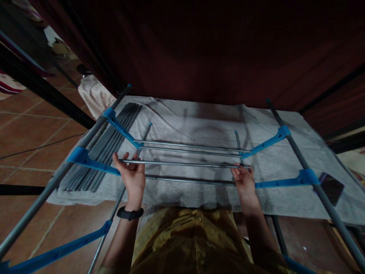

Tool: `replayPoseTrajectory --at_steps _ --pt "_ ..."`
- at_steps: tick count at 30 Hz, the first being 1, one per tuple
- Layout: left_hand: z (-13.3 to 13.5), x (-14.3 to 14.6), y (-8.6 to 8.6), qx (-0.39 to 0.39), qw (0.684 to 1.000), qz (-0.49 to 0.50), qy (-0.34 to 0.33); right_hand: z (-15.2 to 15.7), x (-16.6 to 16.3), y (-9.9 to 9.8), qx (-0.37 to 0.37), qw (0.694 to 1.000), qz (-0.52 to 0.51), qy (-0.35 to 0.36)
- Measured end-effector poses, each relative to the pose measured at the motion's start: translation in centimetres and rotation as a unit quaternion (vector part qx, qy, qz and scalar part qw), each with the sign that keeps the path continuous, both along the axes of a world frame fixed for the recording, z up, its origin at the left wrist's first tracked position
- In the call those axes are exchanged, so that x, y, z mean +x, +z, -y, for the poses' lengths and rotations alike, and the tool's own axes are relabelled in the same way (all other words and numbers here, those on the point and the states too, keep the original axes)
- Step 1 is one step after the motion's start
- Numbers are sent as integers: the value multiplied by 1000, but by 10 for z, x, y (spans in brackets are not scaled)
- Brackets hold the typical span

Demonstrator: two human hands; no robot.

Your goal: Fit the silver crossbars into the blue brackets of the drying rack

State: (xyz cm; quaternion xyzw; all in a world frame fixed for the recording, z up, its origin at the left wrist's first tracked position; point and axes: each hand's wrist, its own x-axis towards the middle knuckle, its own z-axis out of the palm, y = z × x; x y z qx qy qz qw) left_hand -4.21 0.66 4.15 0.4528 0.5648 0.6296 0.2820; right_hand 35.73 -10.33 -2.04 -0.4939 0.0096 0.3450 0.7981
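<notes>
A thin grey metal tube (pixel 182 164) lies level across both my hands. My left hand (pixel 133 180) is closed on it near its left end, thumb and fingers around the tube. At the other end, my right hand (pixel 244 182) pinches it with the fingertips. Just below runs another crossbar (pixel 188 180), between the near left blue bracket (pixel 98 165) and the near right blue bracket (pixel 282 182). Beyond the held tube, two more crossbars (pixel 188 145) span the far left bracket (pixel 119 127) and far right bracket (pixel 268 140).
Several loose grey tubes (pixel 105 148) lie side by side on the grey cloth-covered table (pixel 182 118). Thick uprights (pixel 37 211) (pixel 332 213) flank me. A dark flat object (pixel 330 188) rests at the right. A dark red curtain (pixel 199 57) hangs behind the table.
</notes>
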Motion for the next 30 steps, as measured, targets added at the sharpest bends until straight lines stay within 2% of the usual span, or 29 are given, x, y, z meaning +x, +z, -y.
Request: replayPoseTrajectory --at_steps 4,9,13,17,23,26,30 --pt "-2 8 -4 -30 988 152 -20 -1 1 0 11 1000 -4 -4" --pt "-2 18 1 -82 950 297 -44 0 -1 0 34 999 -3 4" --pt "-3 28 0 -118 936 324 -75 1 -2 0 29 1000 0 7" --pt "-8 39 -7 -156 924 337 -86 2 -3 1 26 1000 4 7" --pt "-20 44 -19 -195 908 368 -43 3 -4 3 11 1000 21 11" --pt "-22 43 -24 -208 902 377 -27 6 -9 5 -8 997 80 10" --pt "-22 42 -29 -197 904 378 -39 11 -19 4 -63 983 171 0"
